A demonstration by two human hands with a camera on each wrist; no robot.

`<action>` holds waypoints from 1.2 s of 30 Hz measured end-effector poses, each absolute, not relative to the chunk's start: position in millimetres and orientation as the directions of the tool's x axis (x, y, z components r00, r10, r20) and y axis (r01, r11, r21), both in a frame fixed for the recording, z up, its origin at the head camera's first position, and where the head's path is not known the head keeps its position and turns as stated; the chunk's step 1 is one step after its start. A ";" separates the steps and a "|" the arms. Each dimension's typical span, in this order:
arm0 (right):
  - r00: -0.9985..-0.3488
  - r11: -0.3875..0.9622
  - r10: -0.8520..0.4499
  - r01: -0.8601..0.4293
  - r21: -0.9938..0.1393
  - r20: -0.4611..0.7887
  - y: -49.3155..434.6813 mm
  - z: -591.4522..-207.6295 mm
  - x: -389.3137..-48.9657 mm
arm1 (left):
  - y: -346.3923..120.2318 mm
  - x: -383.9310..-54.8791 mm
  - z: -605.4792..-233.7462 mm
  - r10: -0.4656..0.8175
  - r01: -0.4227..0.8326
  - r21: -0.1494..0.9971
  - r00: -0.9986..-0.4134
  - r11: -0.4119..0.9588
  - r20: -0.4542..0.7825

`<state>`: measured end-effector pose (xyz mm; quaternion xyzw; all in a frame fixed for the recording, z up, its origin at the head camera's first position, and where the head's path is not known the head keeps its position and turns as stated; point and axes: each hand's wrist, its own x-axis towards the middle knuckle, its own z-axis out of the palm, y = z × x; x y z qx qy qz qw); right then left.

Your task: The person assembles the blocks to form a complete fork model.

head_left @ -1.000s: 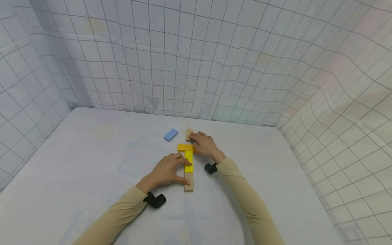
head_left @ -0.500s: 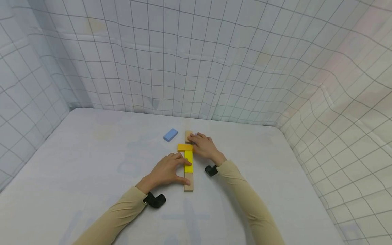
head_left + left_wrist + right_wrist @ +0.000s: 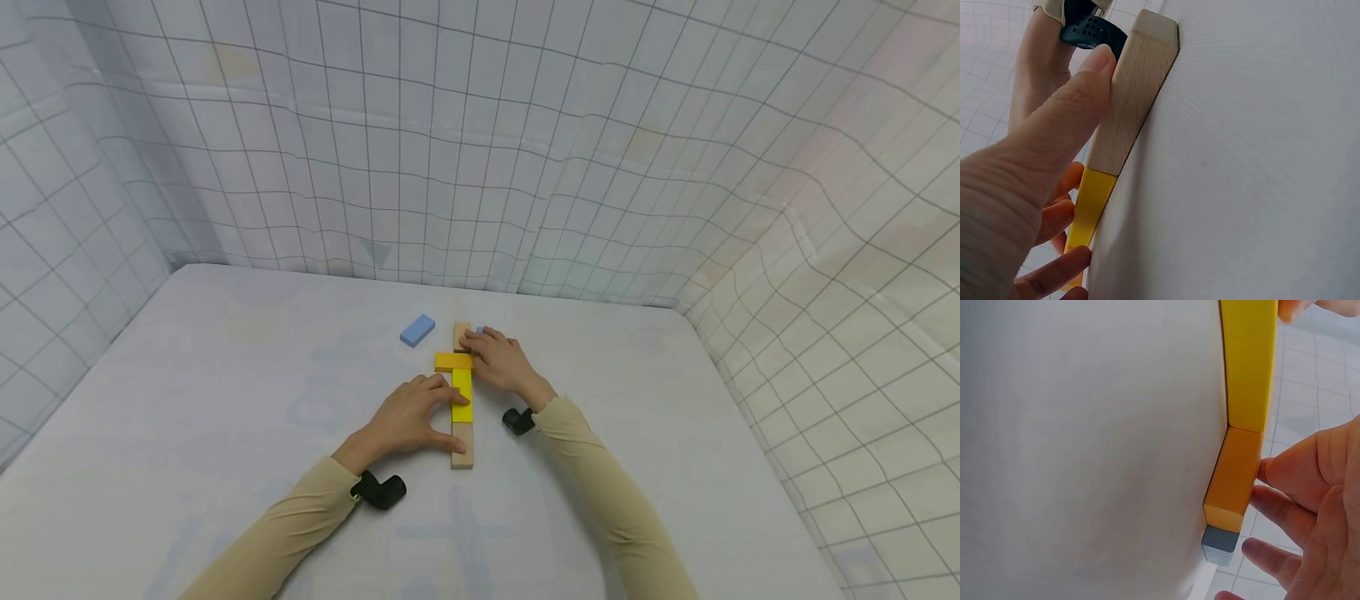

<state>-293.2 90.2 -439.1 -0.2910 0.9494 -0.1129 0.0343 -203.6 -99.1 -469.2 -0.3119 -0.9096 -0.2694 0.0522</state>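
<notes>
In the head view, a yellow block (image 3: 462,408) lies end to end with a wooden block (image 3: 462,460) nearer me. An orange block (image 3: 447,362) lies crosswise at the yellow block's far end. My left hand (image 3: 405,418) rests on this row, thumb on the wooden block and fingers at the yellow one. Just beyond the orange block is another wooden block (image 3: 460,331), which my right hand (image 3: 504,363) touches with its fingertips. In the right wrist view, fingers (image 3: 1282,509) of that hand extend beside the orange block. The thumb's contact is partly hidden.
A blue block (image 3: 417,331) lies apart, back left of the row. A small bluish piece (image 3: 481,331) shows beyond my right fingers, mostly hidden. Gridded white curtains (image 3: 420,167) hang behind and at both sides of the white table (image 3: 300,350).
The far wooden block has slid slightly toward me, closer to the orange block, with my right fingers on it. More of the bluish piece behind them shows. My left hand stays put.
</notes>
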 end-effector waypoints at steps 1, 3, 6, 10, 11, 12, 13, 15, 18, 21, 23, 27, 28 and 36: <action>-0.828 0.805 -0.560 -0.545 -0.234 0.000 90.4 -439.2 -292.9 | -99.0 -203.6 -469.3 0.539 0.596 0.457 -0.800 0.661 0.264; -0.827 0.804 -0.562 -0.547 -0.233 0.001 90.7 -440.0 -292.9 | -98.9 -203.7 -469.5 0.538 0.595 0.455 -0.800 0.662 0.265; -0.825 0.803 -0.565 -0.551 -0.227 0.002 91.2 -441.0 -292.7 | -98.9 -203.6 -469.6 0.538 0.595 0.455 -0.801 0.662 0.264; -0.823 0.802 -0.568 -0.553 -0.225 -0.002 91.7 -441.1 -291.8 | -98.8 -203.3 -468.7 0.538 0.596 0.457 -0.800 0.661 0.266; -0.823 0.802 -0.568 -0.553 -0.225 -0.003 91.7 -441.0 -291.5 | -98.8 -203.1 -468.4 0.538 0.597 0.457 -0.799 0.660 0.266; -0.823 0.803 -0.568 -0.552 -0.226 -0.006 91.7 -440.9 -291.2 | -98.8 -202.9 -468.1 0.538 0.597 0.457 -0.799 0.660 0.267; -0.823 0.803 -0.568 -0.551 -0.228 -0.007 91.7 -440.9 -290.9 | -98.9 -202.6 -468.1 0.538 0.597 0.457 -0.799 0.660 0.266; -0.824 0.802 -0.567 -0.551 -0.230 -0.006 91.7 -440.8 -290.4 | -99.0 -202.4 -468.1 0.538 0.596 0.458 -0.800 0.660 0.266; -0.822 0.801 -0.569 -0.553 -0.230 -0.005 92.0 -441.5 -290.0 | -98.8 -202.4 -468.5 0.538 0.596 0.458 -0.800 0.659 0.266; -0.820 0.798 -0.572 -0.557 -0.230 0.000 92.5 -442.1 -289.9 | -98.5 -202.5 -468.4 0.537 0.596 0.461 -0.800 0.657 0.268; -0.820 0.798 -0.572 -0.557 -0.229 -0.001 92.6 -442.5 -290.0 | -98.5 -202.5 -468.3 0.537 0.596 0.461 -0.800 0.657 0.268; -0.823 0.803 -0.569 -0.553 -0.224 -0.008 92.7 -442.5 -289.7 | -98.4 -202.6 -468.6 0.537 0.596 0.462 -0.800 0.657 0.268; -0.824 0.804 -0.567 -0.551 -0.224 -0.009 92.7 -442.5 -289.5 | -98.5 -202.7 -468.7 0.537 0.596 0.462 -0.800 0.657 0.268; -0.817 0.795 -0.577 -0.560 -0.234 -0.005 92.9 -442.2 -287.5 | -99.0 -203.3 -469.2 0.540 0.602 0.456 -0.796 0.655 0.274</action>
